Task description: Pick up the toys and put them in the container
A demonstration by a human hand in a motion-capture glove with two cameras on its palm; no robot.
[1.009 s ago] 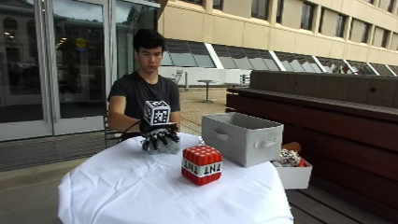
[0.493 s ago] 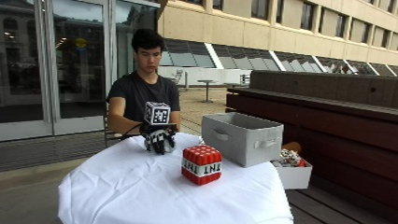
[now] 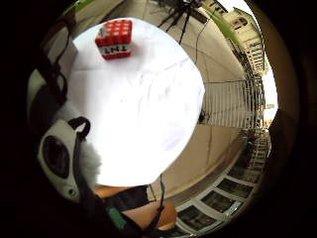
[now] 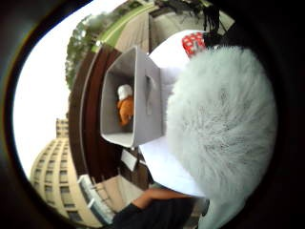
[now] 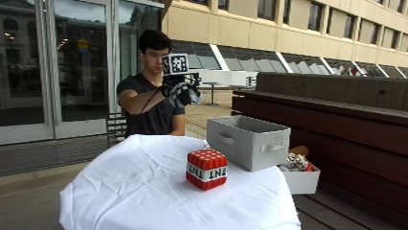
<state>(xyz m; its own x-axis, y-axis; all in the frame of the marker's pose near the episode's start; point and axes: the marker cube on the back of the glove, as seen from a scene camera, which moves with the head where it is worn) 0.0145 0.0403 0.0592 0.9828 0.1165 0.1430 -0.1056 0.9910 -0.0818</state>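
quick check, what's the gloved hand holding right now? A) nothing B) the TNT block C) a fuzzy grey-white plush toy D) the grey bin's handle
C: in the outside view the gloved right hand is raised above the table with a fuzzy grey-white plush toy in its grip, and that fur fills the thumb-side palm view; the TNT block sits on the white tablecloth beside the grey bin.

The only readable text is "TNT", in black letters on the white band around the red block toy (image 5: 206, 168). In the little finger side palm view the same word stands on this block (image 3: 115, 38).
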